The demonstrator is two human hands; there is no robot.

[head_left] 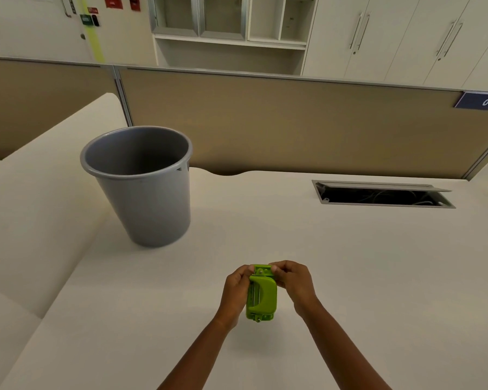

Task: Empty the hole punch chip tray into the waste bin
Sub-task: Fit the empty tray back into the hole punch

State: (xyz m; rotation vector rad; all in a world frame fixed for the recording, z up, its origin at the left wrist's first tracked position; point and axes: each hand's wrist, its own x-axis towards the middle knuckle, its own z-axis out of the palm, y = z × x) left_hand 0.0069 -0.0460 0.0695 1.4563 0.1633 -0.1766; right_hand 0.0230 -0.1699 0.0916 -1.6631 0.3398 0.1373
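A lime-green hole punch [262, 295] is held just above the cream desk, near its front middle, with its long side pointing away from me. My left hand [235, 291] wraps its left side. My right hand [290, 280] pinches the far end with fingertips. The chip tray underneath is hidden from view. A grey plastic waste bin [150, 198] stands upright on the desk to the far left of my hands, open at the top and looking empty inside.
The cream desk [350, 263] spreads around my hands. An open cable hatch [383, 194] lies at the back right. A tan partition [293, 122] with a blue "015" label [482, 101] closes the back edge. A raised cream surface [40, 192] borders the left.
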